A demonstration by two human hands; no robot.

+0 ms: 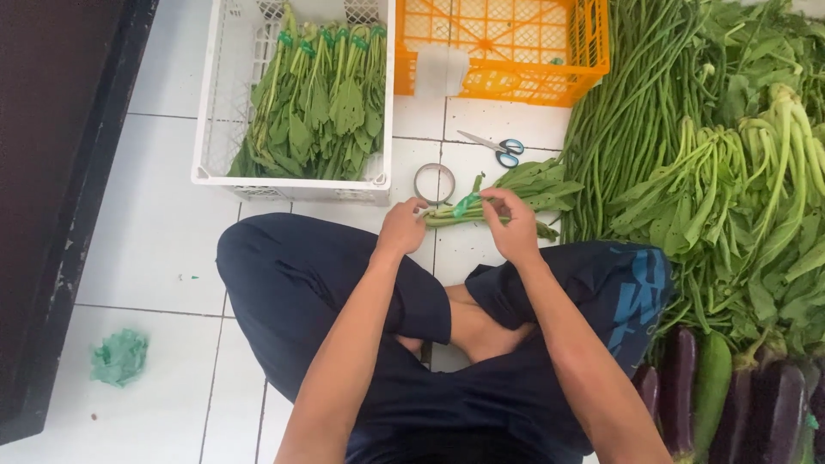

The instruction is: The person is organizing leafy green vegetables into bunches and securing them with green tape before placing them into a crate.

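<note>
I sit cross-legged on a white tiled floor. My left hand (402,226) grips the stem end of a small bundle of leafy greens (516,191). My right hand (510,225) pinches green tape (467,204) around those stems, just right of the left hand. The bundle's leaves point right, toward the vegetable pile. A roll of tape (434,183) lies on the floor right behind my hands.
A white crate (215,129) ahead holds several tied green bundles (322,107). An empty orange crate (507,47) stands beside it. Blue-handled scissors (494,148) lie behind. Long beans (627,103), loose greens (748,180) and eggplants (748,399) pile at right. A green wad (119,357) lies left.
</note>
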